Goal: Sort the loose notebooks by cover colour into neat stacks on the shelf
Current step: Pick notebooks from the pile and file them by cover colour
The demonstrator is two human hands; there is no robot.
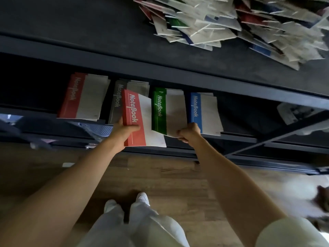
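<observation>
Left hand (124, 133): grips red notebook (142, 122);
Right hand (189, 133): pinches green stack (169, 111);
Done: four colours begun;
Remaining: big loose pile (240, 27)

"NoteBook" in white on the red (132, 111), grey (117, 97), green (159, 106) and blue (195, 106) notebook covers.

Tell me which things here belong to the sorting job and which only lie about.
Job: red notebook in left hand; green notebook in right hand; red stack, grey stack, blue stack; loose pile; shelf.

Lying about: printed paper at shelf's right; blurred white shape on floor.
</observation>
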